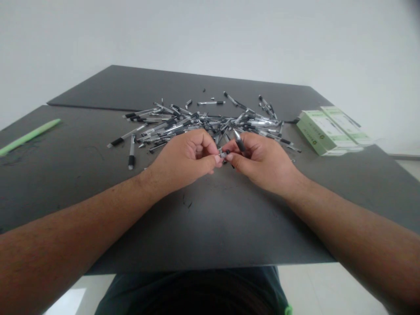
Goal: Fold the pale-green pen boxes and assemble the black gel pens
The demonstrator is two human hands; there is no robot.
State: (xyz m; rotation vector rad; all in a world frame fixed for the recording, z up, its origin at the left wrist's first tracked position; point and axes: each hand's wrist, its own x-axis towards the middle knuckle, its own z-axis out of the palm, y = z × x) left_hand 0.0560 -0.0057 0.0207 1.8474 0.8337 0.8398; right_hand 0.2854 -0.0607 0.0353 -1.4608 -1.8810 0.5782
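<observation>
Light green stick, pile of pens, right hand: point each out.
Light green stick [31,136]: head view, middle of its visible length.
Pile of pens [212,122]: head view, middle of the heap.
Right hand [266,160]: head view, near thumb's base.

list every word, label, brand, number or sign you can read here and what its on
No word, brand or number is legible.
Left green-and-white box: dark print and small symbols on its green side, too blurred to read.
Right green-and-white box: print on its top, too small to read.
Piled pens: too small to tell any marking.
Green stick: no print visible.
</observation>
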